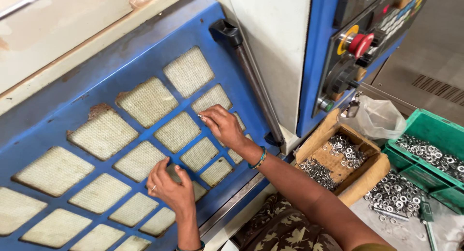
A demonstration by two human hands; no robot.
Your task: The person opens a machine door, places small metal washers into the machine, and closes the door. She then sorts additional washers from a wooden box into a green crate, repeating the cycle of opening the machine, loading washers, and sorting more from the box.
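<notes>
My left hand rests on the blue machine door, fingers spread over a mesh window pane near its lower edge, holding nothing that I can see. My right hand presses its fingertips on the blue frame between the mesh panes further up; a small pale object may be pinched at the fingertips, too small to tell. A beaded bracelet circles the right wrist. A long dark handle bar runs down the door's right side, just right of my right hand.
A control panel with a red round button and knobs stands at upper right. Below it a cardboard box holds metal washers and screws, with a clear plastic bag behind. Green crates hold several washers; more lie loose on the bench.
</notes>
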